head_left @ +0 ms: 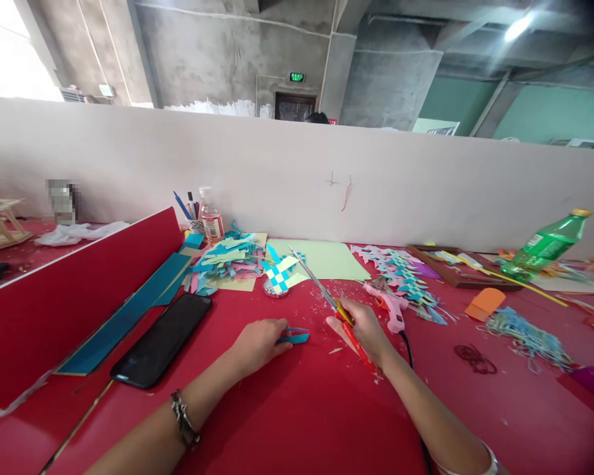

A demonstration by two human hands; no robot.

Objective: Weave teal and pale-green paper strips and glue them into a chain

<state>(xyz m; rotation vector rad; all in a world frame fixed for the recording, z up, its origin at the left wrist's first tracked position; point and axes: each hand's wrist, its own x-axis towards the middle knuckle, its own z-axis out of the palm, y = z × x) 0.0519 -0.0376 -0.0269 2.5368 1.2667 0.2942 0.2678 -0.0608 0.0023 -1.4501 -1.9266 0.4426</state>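
The left hand point(261, 344) pinches a blue paper strip point(299, 338) in its fingers; at two o'clock from it, the right hand point(365, 326) has its fingers around scissors point(334, 303). Strip-cutting seems in hand; another snip would call for bringing blades to paper.

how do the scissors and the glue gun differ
The scissors are held in the right hand; the glue gun lies on the red table. The scissors have metal blades and red-and-yellow handles; the glue gun is mostly pink. A black cord trails from the glue gun; the scissors have none. Both are handheld tools.
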